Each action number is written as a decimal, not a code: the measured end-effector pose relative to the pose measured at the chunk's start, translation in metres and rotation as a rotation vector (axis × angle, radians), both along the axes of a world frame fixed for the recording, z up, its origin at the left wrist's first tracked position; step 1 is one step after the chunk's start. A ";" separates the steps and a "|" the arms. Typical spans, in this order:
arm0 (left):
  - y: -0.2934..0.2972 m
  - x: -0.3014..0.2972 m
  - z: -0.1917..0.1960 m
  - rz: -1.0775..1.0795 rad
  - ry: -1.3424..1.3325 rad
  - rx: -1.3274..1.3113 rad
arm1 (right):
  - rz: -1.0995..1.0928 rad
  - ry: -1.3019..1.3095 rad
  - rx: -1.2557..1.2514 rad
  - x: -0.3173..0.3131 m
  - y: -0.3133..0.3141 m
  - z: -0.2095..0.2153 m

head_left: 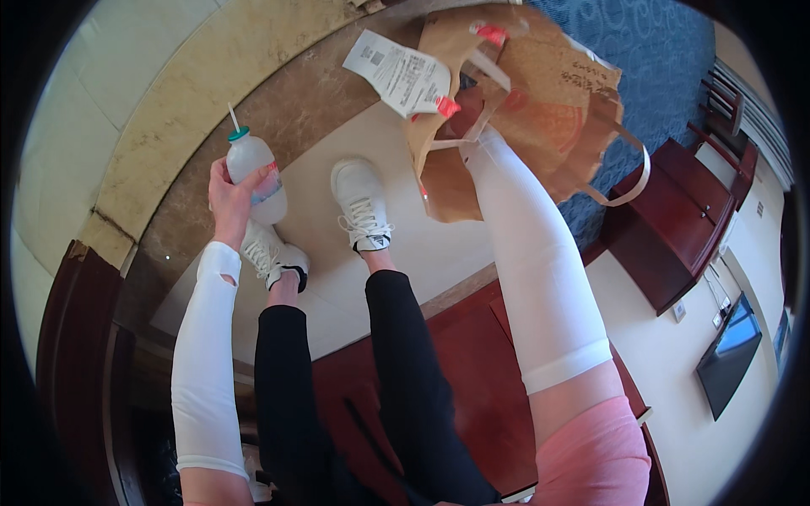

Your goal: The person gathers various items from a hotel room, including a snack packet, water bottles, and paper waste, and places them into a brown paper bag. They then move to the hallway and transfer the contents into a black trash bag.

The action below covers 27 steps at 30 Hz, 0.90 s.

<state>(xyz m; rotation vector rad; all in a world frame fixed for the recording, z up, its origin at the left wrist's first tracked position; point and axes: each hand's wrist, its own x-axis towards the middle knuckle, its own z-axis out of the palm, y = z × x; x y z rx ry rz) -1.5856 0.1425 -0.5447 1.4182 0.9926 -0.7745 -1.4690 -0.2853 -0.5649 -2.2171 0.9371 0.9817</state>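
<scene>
Black-trousered legs and white sneakers (361,205) nearest, standing on pale floor tile (439,244) with bare room between feet and bag. Red-brown wood panel (472,371) edges tile at lower right.

Left hand (229,198) wrapped around small white plastic bottle (256,175), held upright at left; teal cap, white straw, coloured band label.

Right hand inside brown paper bag (540,101), hidden; cannot tell grip. Bag mouth open, contents unseen. White receipt (401,74) fixed at rim by red sticker (447,107).

Beyond: blue carpet (641,42).

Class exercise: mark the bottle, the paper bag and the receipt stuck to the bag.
bottle (253,169), head view, on its white body, held by the left hand (229,198).
paper bag (548,110), head view, on its brown side.
receipt (401,74), head view, mid-slip.
</scene>
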 end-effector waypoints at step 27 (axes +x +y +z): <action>-0.009 0.047 0.267 -0.954 -1.043 0.233 | 0.600 0.409 0.148 -0.008 0.212 0.381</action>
